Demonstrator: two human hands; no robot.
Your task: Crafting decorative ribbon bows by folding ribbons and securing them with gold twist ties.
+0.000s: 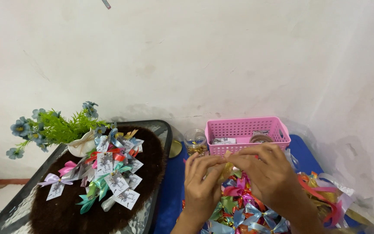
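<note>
Two hands are working together over a heap of ribbon bows (243, 212): left hand (202, 184) and right hand (267, 173) are pinching a small gold ribbon piece (227, 167) between their meeting fingertips. Beyond them a pink basket (247, 130) is sitting on the blue cloth (174, 186); a clear jar (195, 141) is standing beside it.

Left hand (201, 184) and right hand (268, 175) bare (no rings, no sleeves showing).
</note>
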